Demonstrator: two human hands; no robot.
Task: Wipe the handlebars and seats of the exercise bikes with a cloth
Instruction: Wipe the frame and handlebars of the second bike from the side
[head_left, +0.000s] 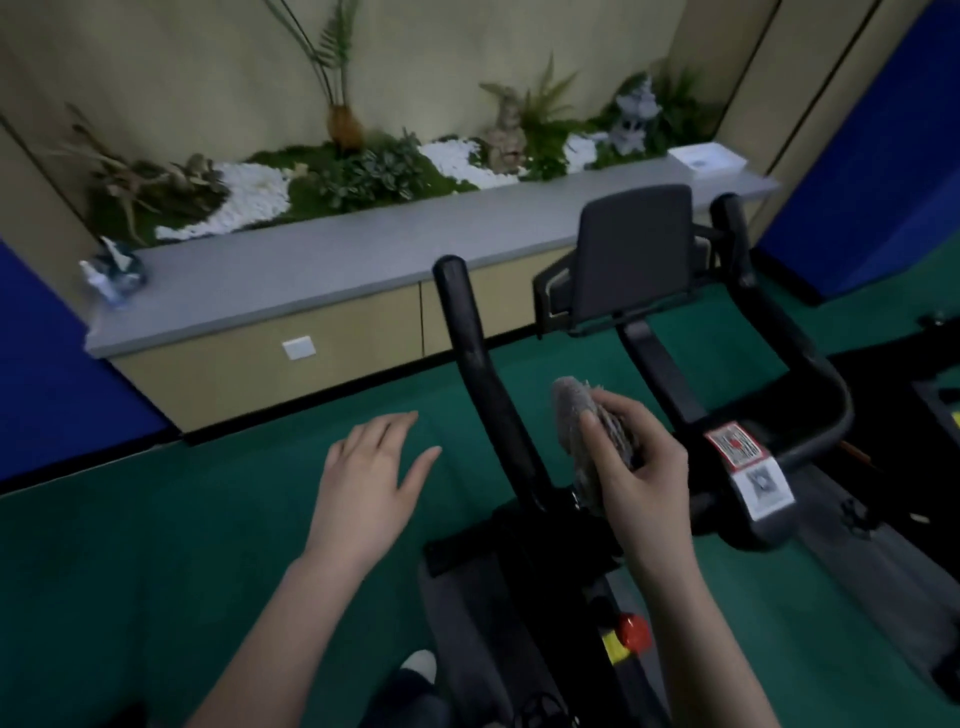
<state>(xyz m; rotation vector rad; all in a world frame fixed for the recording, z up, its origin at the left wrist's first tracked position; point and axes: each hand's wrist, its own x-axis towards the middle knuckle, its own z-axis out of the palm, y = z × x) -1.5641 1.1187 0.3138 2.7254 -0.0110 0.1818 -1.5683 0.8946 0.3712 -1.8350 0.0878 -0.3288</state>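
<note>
Handlebars (488, 395) rise in front of you; your left hand (371, 475) hovers left of them, released and empty, and your right hand (631, 478) grasps the bunched cloth (574, 421) just right of the left bar. A loose grip could let the cloth drop toward the red knob (634, 631). Beyond the handlebars, the console (631, 252) crowds the centre.

open floor (156, 519) left, handlebars (483, 384) right
</note>
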